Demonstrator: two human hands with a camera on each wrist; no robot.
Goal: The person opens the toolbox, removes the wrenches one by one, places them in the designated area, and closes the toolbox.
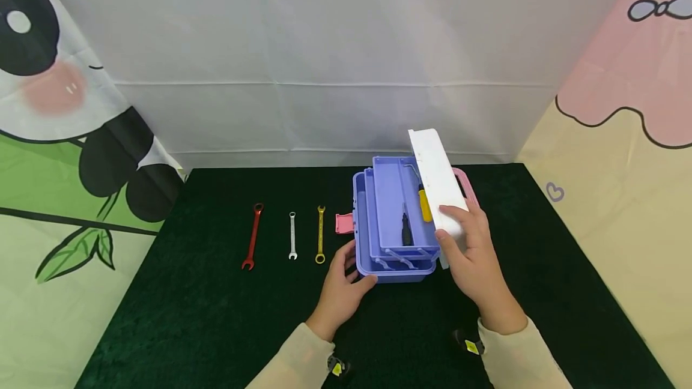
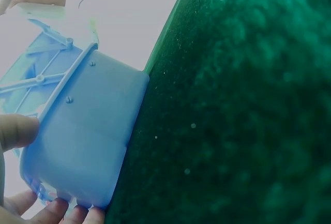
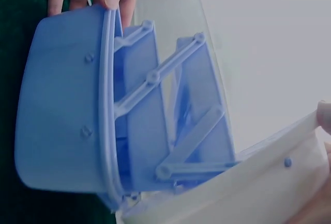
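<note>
A blue-purple toolbox (image 1: 402, 278) with stepped trays (image 1: 388, 209) stands on the table, its white lid (image 1: 435, 167) raised and tilted on the right side. My left hand (image 1: 342, 293) holds the box's near left corner, thumb at the rim and fingers along the wall. With the right hand (image 1: 478, 266) I grip the lid's near end; the right wrist view shows the lid joined to the trays by linkage arms (image 3: 176, 58). In the upper tray lie a dark-handled screwdriver (image 1: 406, 232) and a yellow-handled tool (image 1: 425, 204), partly behind the lid.
Left of the box lie a red wrench (image 1: 252, 239), a small silver wrench (image 1: 292, 236) and a yellow wrench (image 1: 321, 236). A pink latch (image 1: 344, 224) juts from the box's left side, a pink handle (image 1: 467, 186) from behind the lid. Dark green cloth (image 1: 205, 317) covers the table.
</note>
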